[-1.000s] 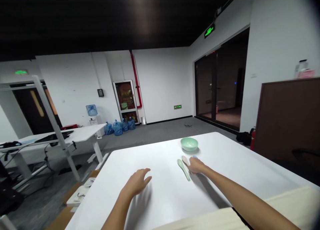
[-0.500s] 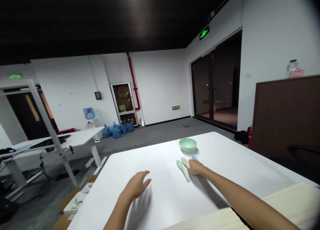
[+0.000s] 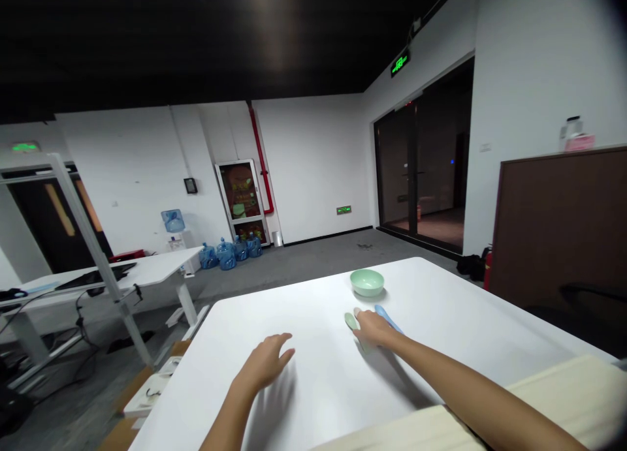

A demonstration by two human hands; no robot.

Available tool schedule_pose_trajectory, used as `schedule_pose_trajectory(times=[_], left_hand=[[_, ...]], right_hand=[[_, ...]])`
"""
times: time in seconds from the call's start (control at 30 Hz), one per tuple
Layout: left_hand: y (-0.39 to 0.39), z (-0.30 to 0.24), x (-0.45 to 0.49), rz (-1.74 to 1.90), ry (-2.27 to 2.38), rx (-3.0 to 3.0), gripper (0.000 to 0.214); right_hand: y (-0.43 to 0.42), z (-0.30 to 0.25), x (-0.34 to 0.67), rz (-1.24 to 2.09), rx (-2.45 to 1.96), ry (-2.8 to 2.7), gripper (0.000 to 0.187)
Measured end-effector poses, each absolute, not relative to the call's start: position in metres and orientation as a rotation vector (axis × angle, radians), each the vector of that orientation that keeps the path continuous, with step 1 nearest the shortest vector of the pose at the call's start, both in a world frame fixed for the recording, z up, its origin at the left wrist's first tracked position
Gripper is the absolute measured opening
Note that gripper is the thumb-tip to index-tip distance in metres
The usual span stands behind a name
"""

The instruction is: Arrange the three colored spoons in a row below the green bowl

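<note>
My right hand (image 3: 375,327) is low over the white table (image 3: 313,366), bent over several spoons. The bowl end of a green spoon (image 3: 350,320) shows just left of its fingers, and part of its handle is covered. Only the tip of a beige spoon (image 3: 357,311) peeks out past the index finger. A blue spoon (image 3: 389,319) lies to the right of the hand. Thumb and index finger look apart; whether they touch a spoon is hard to see. My left hand (image 3: 266,361) hovers over the table's left part, fingers spread and holding nothing.
A green bowl (image 3: 367,282) stands beyond the spoons near the far edge. Cream cloth or board-like material (image 3: 563,399) lies along the near right edge. On the floor at left are boxes (image 3: 147,395); another desk (image 3: 161,268) stands further off.
My right hand has shifted slightly left, off the blue spoon, which now shows more fully, and over the beige and green spoons. My left hand has stayed nearly still.
</note>
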State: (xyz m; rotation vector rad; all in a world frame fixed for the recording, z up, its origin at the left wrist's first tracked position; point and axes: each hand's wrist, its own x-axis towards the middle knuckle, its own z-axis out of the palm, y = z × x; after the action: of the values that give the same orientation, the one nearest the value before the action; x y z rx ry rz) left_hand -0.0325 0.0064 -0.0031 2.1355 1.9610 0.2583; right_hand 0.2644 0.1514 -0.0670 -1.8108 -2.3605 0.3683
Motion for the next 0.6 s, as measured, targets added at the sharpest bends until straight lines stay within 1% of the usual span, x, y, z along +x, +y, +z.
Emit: schedule_pose_trajectory(times=[0.07, 0.23, 0.4, 0.5, 0.6], left_hand=[[0.007, -0.004, -0.033, 0.256, 1.965, 2.136, 0.055], [0.008, -0.006, -0.036, 0.264, 1.968, 2.143, 0.054], [0.009, -0.006, -0.037, 0.252, 1.967, 2.143, 0.054], [0.010, -0.007, -0.037, 0.266, 1.955, 2.157, 0.054], [0.012, -0.007, -0.037, 0.272, 1.949, 2.170, 0.054]], right_hand=[[0.146, -0.071, 0.257, 0.351, -1.829, -2.374, 0.040], [0.138, -0.073, 0.246, 0.323, -1.862, -2.415, 0.034], [0.149, -0.048, 0.258, 0.341, -1.821, -2.389, 0.023], [0.159, -0.031, 0.280, 0.367, -1.805, -2.371, 0.024], [0.167, -0.025, 0.311, 0.294, -1.870, -2.316, 0.024]])
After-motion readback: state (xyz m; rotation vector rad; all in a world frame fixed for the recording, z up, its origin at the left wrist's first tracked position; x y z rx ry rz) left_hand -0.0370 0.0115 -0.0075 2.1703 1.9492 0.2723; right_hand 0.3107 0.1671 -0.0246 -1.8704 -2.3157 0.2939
